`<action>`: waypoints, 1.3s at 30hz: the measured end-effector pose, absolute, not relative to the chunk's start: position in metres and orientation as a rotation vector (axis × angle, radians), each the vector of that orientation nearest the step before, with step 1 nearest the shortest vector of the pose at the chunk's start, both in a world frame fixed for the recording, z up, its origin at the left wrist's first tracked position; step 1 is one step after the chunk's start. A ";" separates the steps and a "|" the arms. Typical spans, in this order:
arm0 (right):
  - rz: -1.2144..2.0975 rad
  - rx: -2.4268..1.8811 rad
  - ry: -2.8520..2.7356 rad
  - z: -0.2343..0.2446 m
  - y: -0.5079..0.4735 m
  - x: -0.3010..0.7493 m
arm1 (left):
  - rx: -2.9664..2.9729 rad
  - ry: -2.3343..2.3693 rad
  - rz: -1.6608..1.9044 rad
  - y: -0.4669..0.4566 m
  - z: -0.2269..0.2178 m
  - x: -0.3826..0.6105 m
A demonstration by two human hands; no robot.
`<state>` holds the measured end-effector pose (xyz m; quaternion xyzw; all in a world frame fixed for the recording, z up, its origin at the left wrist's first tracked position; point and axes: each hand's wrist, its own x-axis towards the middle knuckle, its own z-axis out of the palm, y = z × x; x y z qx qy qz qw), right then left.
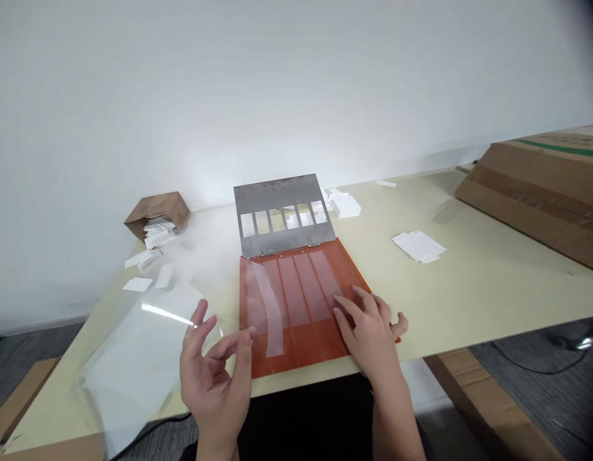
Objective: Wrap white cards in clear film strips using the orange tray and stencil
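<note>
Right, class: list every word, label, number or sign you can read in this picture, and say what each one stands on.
No text can be read anywhere.
Large cardboard box: a green stripe and faint marks by its top edge, too blurred to read.
Small brown box, white cards, metal plate, orange board: no print shows.

The board is orange with paler stripes. Its metal lid is grey. The table is pale yellow. The boxes are brown. The paper cards are white.
</note>
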<state>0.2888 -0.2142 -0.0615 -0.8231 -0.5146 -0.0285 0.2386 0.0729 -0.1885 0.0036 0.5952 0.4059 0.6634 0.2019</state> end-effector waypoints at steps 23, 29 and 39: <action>0.457 -1.291 -1.359 -0.011 -0.239 0.195 | 1.424 0.989 1.924 -0.200 0.004 0.089; 0.559 -1.246 -1.277 -0.004 -0.242 0.195 | 1.481 0.971 1.968 -0.201 0.001 0.090; 0.458 -1.203 -1.375 -0.003 -0.242 0.198 | 1.596 0.869 1.974 -0.201 -0.001 0.093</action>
